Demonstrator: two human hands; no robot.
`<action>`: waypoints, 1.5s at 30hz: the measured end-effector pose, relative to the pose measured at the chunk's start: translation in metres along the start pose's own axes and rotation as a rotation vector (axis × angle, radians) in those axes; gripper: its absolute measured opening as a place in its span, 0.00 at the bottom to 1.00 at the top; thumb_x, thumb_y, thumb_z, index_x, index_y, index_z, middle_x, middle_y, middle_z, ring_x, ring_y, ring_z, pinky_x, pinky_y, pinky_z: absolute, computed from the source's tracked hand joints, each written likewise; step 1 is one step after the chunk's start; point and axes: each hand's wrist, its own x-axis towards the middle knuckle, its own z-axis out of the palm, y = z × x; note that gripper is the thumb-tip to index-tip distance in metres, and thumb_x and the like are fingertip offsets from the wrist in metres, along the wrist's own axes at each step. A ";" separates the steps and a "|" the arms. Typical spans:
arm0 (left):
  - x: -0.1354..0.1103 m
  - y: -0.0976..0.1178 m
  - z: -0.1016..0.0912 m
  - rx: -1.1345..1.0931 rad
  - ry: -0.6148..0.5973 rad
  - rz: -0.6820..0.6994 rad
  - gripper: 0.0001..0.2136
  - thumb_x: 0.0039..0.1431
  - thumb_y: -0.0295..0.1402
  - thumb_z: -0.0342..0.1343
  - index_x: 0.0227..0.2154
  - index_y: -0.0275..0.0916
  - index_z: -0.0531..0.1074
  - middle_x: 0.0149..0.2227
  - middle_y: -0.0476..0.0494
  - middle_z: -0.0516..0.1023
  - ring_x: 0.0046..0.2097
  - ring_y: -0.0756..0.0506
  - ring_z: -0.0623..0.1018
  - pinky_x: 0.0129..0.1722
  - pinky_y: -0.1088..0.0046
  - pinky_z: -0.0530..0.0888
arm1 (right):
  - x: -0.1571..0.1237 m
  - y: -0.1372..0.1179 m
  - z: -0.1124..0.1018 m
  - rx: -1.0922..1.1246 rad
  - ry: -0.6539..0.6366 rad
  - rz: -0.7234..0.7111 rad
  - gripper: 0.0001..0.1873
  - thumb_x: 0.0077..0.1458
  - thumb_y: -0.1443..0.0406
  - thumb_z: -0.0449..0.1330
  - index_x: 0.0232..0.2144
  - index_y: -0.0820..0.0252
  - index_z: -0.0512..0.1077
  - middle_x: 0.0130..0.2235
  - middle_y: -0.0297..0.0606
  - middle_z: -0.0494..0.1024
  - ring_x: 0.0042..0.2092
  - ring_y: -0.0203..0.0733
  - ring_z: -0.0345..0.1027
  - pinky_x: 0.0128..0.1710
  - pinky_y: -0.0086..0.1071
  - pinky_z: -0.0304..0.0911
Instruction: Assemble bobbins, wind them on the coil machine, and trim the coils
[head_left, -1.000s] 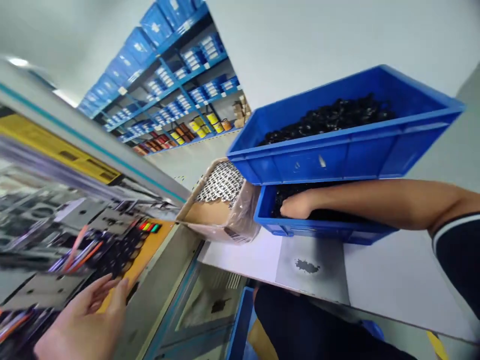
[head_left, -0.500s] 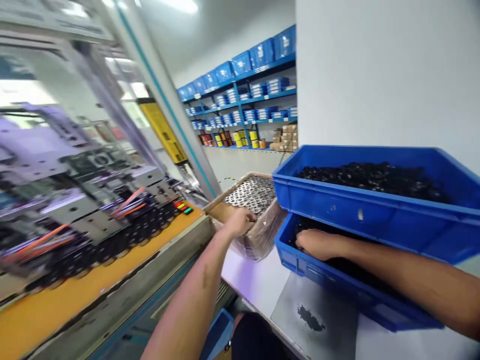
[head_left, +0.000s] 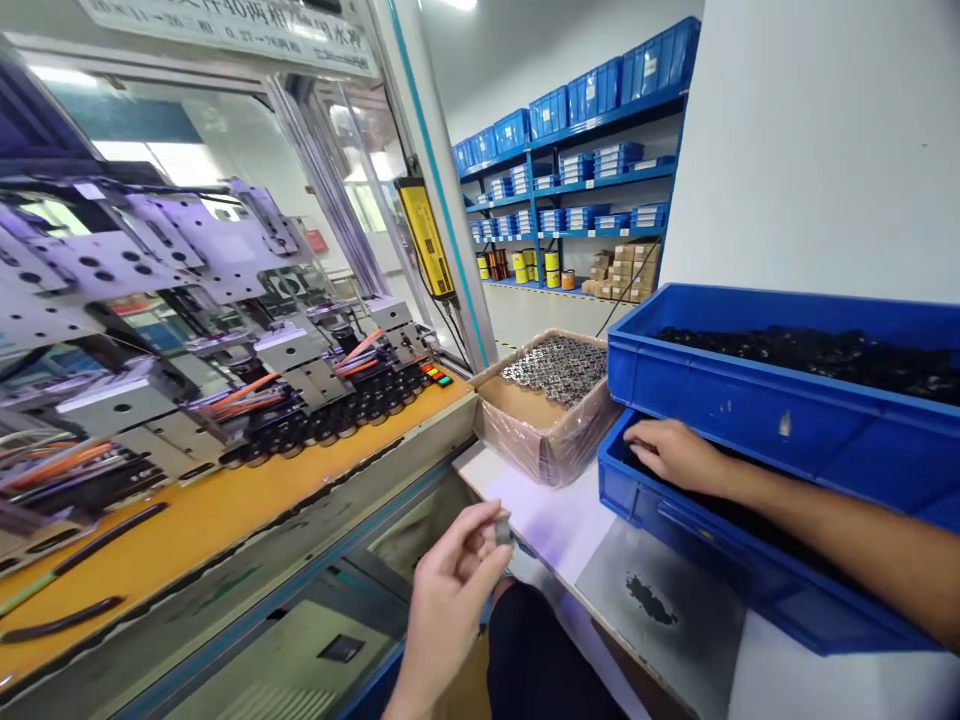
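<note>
My left hand (head_left: pixel 450 585) is raised in front of the machine's lower panel, fingers pinched on a small grey metal part (head_left: pixel 502 528). My right hand (head_left: pixel 671 452) reaches into the lower blue bin (head_left: pixel 645 505), fingers curled down among black parts; what they hold is hidden. A second blue bin (head_left: pixel 750 400) full of black parts is stacked above it. Left of the bins stands a cardboard box (head_left: pixel 544 430) lined with plastic and filled with small silver parts (head_left: pixel 559 368).
A machine (head_left: pixel 225 360) with an orange deck (head_left: pixel 195 520), grey fixtures, orange wires and a yellow light curtain (head_left: pixel 426 240) fills the left. The white table (head_left: pixel 555 520) carries a grey plate (head_left: pixel 660 610) with black debris. Blue shelving (head_left: pixel 585 180) with boxes stands far behind.
My left hand drew back from the cardboard box toward me, now pinching a small metal part. My right hand stayed in the lower bin. The view swung left onto the machine.
</note>
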 end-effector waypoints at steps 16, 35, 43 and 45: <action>-0.057 0.034 0.029 -0.433 0.202 -0.198 0.11 0.42 0.38 0.74 0.29 0.44 0.82 0.38 0.44 0.84 0.42 0.45 0.83 0.41 0.80 0.79 | -0.029 -0.137 0.019 0.583 0.329 -0.617 0.03 0.61 0.71 0.58 0.37 0.67 0.72 0.34 0.44 0.76 0.36 0.35 0.71 0.37 0.25 0.71; -0.056 0.030 0.030 -0.453 0.034 -0.201 0.14 0.45 0.29 0.72 0.37 0.47 0.83 0.33 0.47 0.87 0.35 0.44 0.86 0.38 0.79 0.80 | -0.029 -0.130 0.017 0.440 0.351 -0.767 0.09 0.63 0.68 0.57 0.44 0.70 0.71 0.42 0.47 0.76 0.44 0.36 0.71 0.45 0.27 0.71; -0.057 0.025 0.026 -0.419 0.009 -0.222 0.16 0.43 0.31 0.73 0.38 0.51 0.84 0.34 0.47 0.87 0.33 0.46 0.85 0.37 0.82 0.79 | -0.026 -0.126 0.016 0.197 0.508 -0.896 0.11 0.64 0.64 0.60 0.41 0.70 0.73 0.37 0.43 0.77 0.39 0.38 0.71 0.42 0.30 0.72; -0.057 0.022 0.024 -0.412 0.000 -0.224 0.16 0.43 0.30 0.73 0.38 0.50 0.83 0.34 0.46 0.87 0.34 0.44 0.86 0.37 0.81 0.79 | -0.026 -0.125 0.015 0.108 0.550 -0.952 0.11 0.64 0.64 0.60 0.41 0.71 0.73 0.36 0.42 0.77 0.39 0.38 0.71 0.42 0.30 0.72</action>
